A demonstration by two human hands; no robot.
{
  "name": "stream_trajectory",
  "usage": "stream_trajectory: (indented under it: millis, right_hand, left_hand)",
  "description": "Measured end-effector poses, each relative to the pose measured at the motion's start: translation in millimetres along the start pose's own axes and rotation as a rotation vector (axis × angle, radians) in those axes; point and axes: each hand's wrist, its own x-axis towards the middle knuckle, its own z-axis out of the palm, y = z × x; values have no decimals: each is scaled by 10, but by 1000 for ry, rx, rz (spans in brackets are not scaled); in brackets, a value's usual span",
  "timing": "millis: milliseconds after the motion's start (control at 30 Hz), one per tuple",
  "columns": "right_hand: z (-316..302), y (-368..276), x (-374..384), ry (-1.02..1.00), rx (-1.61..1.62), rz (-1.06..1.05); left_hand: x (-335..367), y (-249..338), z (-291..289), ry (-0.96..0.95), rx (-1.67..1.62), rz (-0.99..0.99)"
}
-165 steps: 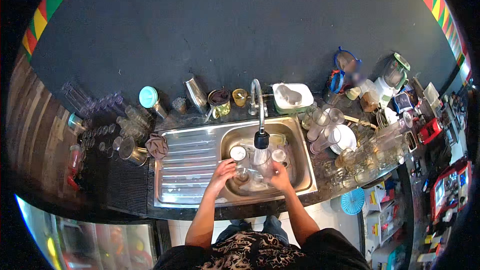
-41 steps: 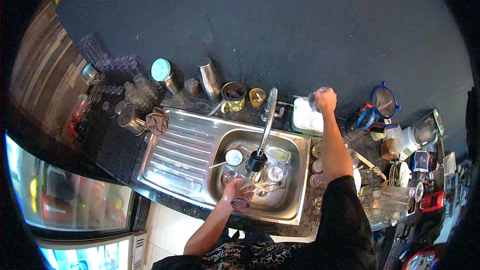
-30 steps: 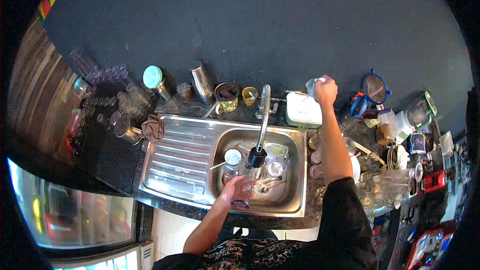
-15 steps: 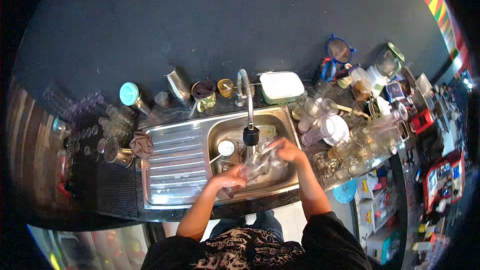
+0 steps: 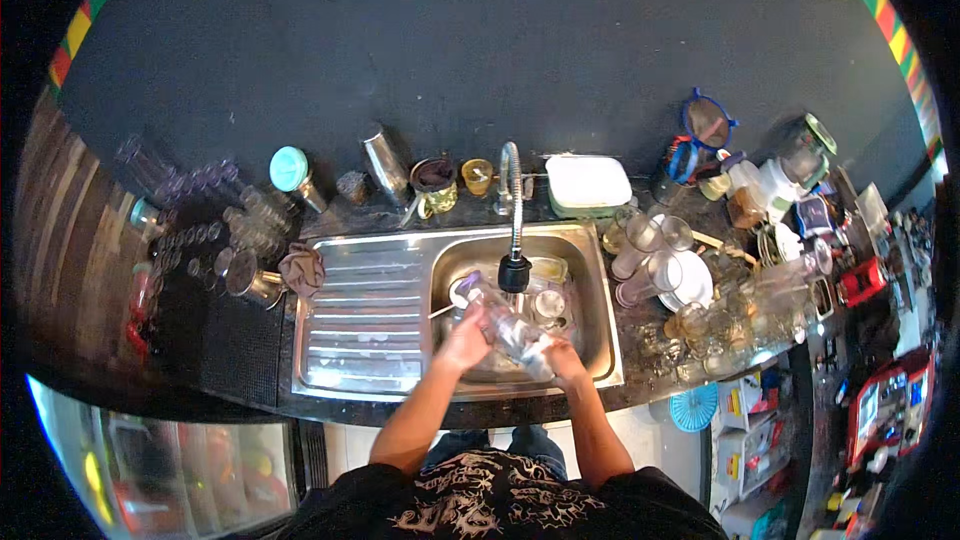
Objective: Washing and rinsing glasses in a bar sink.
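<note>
Over the sink basin (image 5: 603, 340) I hold a tall clear glass (image 5: 505, 328) tilted, its purplish end toward the upper left. My left hand (image 5: 466, 338) is wrapped round its side. My right hand (image 5: 562, 354) is closed at its lower right end, where something white shows; whether that is foam or a sponge I cannot make out. The faucet (image 5: 515, 270) hangs just above the glass. In the basin beneath lie a small light-coloured cup (image 5: 548, 306) and a white round item with a handle, partly hidden behind the glass.
A ribbed drainboard (image 5: 365, 325) lies left of the basin, with a brown cloth (image 5: 301, 270) at its corner. Many glasses (image 5: 720, 315) and white plates (image 5: 688, 280) crowd the counter at right. Behind stand a lidded white tub (image 5: 588, 185), a metal shaker (image 5: 384, 162) and mugs.
The glass has turned, its purplish end now pointing up and away. My right hand has come down toward me, while my left has moved slightly up. The whole view has shifted a little.
</note>
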Motion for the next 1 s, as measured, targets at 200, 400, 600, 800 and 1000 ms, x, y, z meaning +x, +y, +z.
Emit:
stream_trajectory:
  millis: [200, 400, 600, 800, 1000]
  right_hand:
    - [140, -82, -108, 149, -86, -383]
    - [54, -225, 134, 564, -564, -582]
    - [-305, -319, 42, -40, -634, -396]
    - [-203, -439, -14, -148, -312, -468]
    - [-330, -293, 15, -54, -399, -232]
  left_hand:
    - [187, -399, 151, 279, -378, 85]
    - [326, -504, 524, 192, -397, 170]
    - [426, -476, 660, 217, -414, 217]
    - [368, -687, 755, 192, -339, 96]
    - [351, -543, 659, 293, -353, 61]
